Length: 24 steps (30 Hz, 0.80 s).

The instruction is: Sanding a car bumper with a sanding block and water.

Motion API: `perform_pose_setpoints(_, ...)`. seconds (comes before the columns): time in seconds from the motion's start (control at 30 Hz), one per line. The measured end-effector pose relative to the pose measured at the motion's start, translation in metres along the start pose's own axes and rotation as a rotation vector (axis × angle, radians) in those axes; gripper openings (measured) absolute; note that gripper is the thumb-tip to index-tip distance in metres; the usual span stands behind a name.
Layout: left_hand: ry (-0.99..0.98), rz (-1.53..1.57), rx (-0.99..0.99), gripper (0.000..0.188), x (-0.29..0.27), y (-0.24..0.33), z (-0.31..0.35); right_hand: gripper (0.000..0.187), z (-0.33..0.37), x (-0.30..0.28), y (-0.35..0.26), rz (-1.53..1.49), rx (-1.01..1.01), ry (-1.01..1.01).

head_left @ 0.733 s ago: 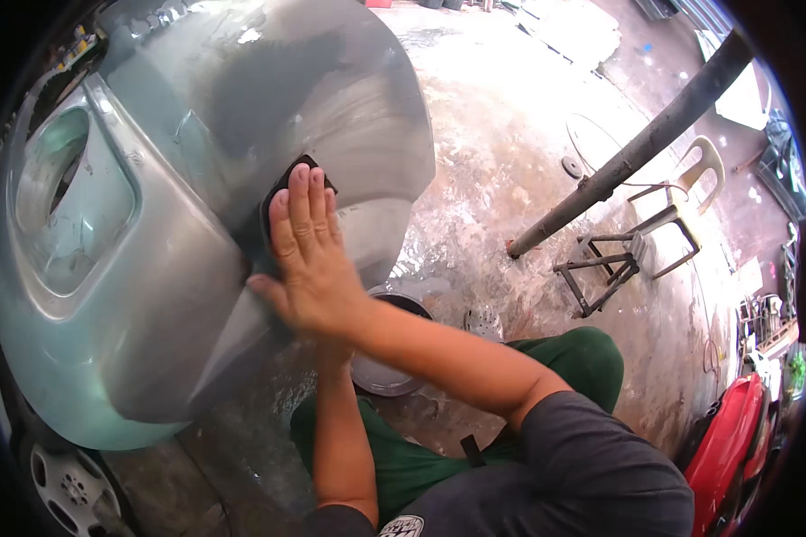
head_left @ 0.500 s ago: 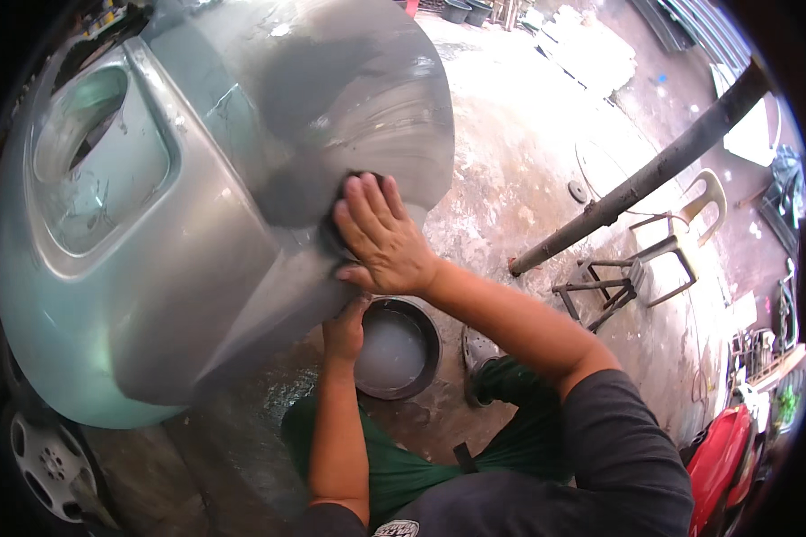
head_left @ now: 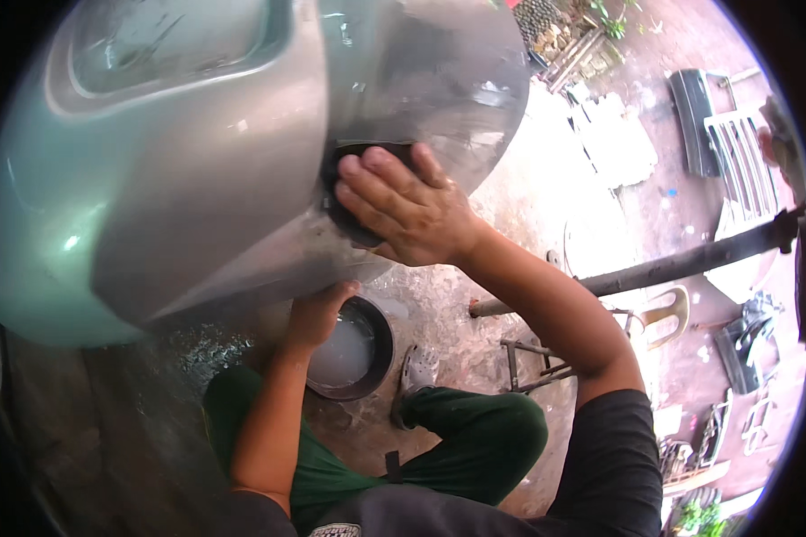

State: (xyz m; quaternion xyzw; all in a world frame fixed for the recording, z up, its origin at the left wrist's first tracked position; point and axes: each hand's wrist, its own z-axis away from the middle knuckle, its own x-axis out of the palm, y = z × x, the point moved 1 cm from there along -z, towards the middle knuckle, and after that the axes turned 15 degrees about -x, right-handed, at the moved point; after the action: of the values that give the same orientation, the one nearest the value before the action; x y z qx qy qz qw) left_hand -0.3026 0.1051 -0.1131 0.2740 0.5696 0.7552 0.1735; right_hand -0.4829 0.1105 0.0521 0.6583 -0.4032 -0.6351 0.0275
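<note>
My right hand presses a dark sanding pad flat against the grey, sanded patch of a pale green car body panel that fills the upper left. My left hand reaches up under the panel's lower edge and holds it from below; its fingers are partly hidden. Right below the left hand a black bowl of cloudy water sits on the wet ground. My legs in green trousers are folded below.
A long dark pole slants across the right side, with a metal stand under it. Loose car parts, among them a grille, and white slabs lie on the wet concrete at the upper right.
My right hand slid the pad across the grey patch toward the panel's lower edge. The view swung, so the panel now fills more of the upper left.
</note>
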Motion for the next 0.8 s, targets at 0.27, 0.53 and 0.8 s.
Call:
perform_pose_setpoints(0.27, 0.079, -0.48, 0.452, 0.022, 0.003, -0.014, -0.001, 0.067, 0.019, 0.019, -0.006, 0.031, 0.026, 0.0)
perform_pose_setpoints(0.53, -0.011, -0.055, 0.117, 0.013, 0.018, -0.003, -0.007, 0.067, 0.081, 0.049, -0.02, 0.104, 0.103, -0.004)
perform_pose_setpoints(0.8, -0.011, -0.215, 0.133, 0.013, 0.011, 0.005, 0.0, 0.071, 0.038, 0.034, -0.007, 0.088, 0.136, 0.121)
